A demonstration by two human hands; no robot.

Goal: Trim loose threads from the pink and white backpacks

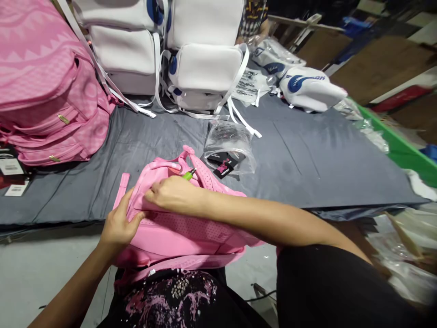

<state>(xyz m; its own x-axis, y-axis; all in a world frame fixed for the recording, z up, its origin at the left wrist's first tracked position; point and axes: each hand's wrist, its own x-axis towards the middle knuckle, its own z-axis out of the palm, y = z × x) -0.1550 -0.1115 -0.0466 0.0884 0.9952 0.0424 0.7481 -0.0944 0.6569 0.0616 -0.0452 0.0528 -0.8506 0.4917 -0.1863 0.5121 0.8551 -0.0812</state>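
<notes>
A pink backpack [191, 237] lies on its side across the table's front edge, against my body. My left hand [119, 225] grips its left end, thumb on top and fingers behind the fabric. My right hand [174, 193] is closed over the upper part of the bag, near the left hand. From the right fist sticks out a green tool [189, 174] with a dark metal tip. Just behind the bag are a clear plastic bag [230, 136] and a black tag [223, 167] with a pink emblem.
Pink backpacks [51, 91] are piled at the left of the grey-covered table [290, 155]. White bags [205, 68] with dangling straps stand at the back. White-and-blue bags [310, 89] lie back right, by a green edge [392, 132]. A person in checked clothing [252, 20] is behind.
</notes>
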